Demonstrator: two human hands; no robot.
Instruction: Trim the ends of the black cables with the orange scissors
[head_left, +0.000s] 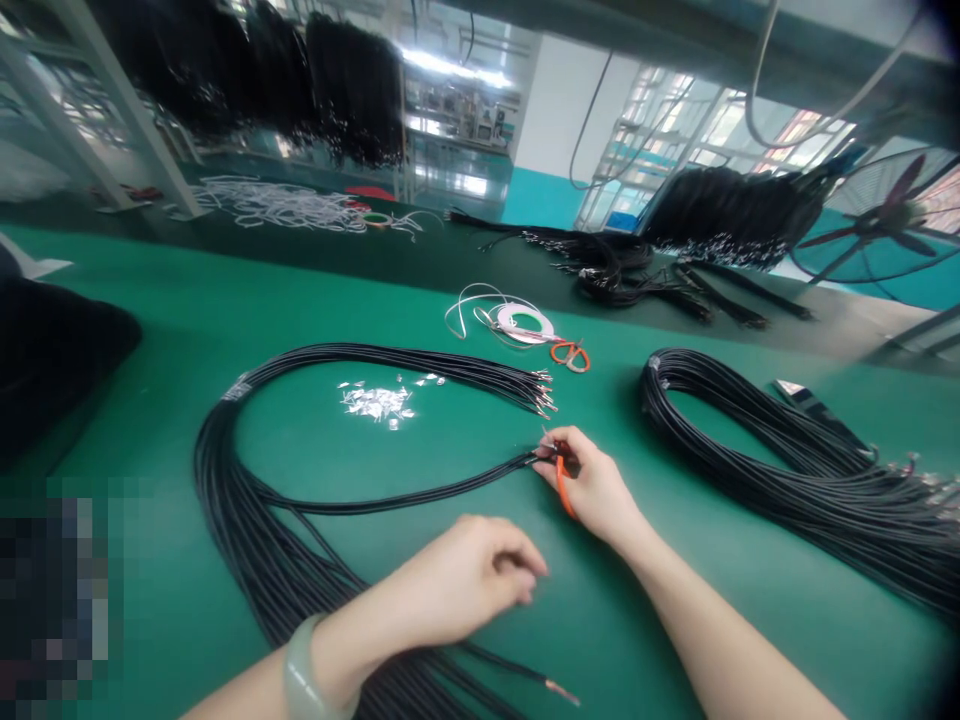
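Note:
My right hand (592, 480) is closed around an orange-handled cutter (564, 488), whose jaws are mostly hidden by the fingers. Its fingertips are at the ends of a few black cables (420, 500) split off from a large bundle; whether they pinch the cables I cannot tell. Below and to the left, my left hand (480, 575) hovers over the table with fingers loosely curled, thumb and fingertips slightly apart and nothing visible between them. The black cable bundle (225, 480) bends in a wide curve, tied at the upper left, with bare copper-coloured ends (544, 393) above my right hand.
Small shiny clear pieces (379, 402) lie inside the bundle's curve. Behind are a white tape roll (525, 322) and orange-handled scissors (571, 356). A second cable coil (750, 460) rests at right, and a fan (889, 220) stands beyond the green table (172, 290).

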